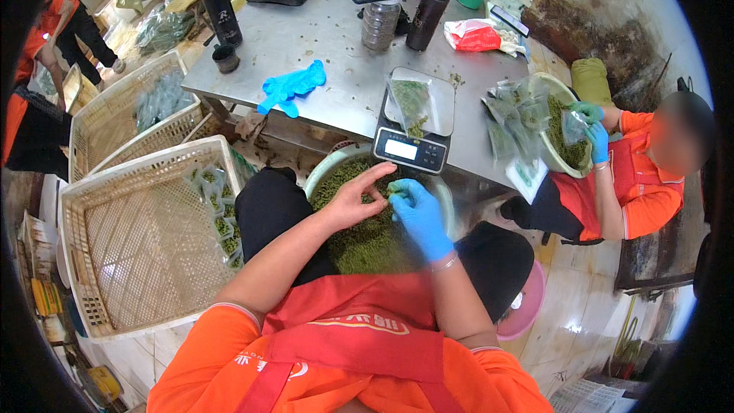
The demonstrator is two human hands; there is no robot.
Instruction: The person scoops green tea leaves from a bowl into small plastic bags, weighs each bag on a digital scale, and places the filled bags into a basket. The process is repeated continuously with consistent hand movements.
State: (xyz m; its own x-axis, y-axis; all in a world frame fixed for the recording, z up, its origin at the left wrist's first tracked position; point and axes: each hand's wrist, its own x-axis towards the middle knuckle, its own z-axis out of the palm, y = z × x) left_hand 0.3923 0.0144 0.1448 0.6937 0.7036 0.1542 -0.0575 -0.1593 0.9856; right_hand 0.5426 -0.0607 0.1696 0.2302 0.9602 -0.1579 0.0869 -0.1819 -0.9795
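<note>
My left hand (358, 200), bare, is open over a round basin (446, 206) of small green peppercorn-like grains (359, 248). Its forefinger reaches toward the front of a digital scale (410, 150). Close beside it is my right hand (417, 213) in a blue glove, fingertips pinched together. Green shows at those fingertips, but what they hold is too small to make out. A clear plastic bag (413, 103) partly filled with green grains lies on the scale's plate, some grains at its near end. The scale sits at the metal table's near edge, behind the basin.
A blue glove (293, 88) lies on the metal table (336, 38), with bottles behind. At left, a white plastic crate (138, 252) holds filled bags along one side. A co-worker (623, 176) at right handles a bag over another basin (581, 157). A pink basin (527, 302) stands on the floor.
</note>
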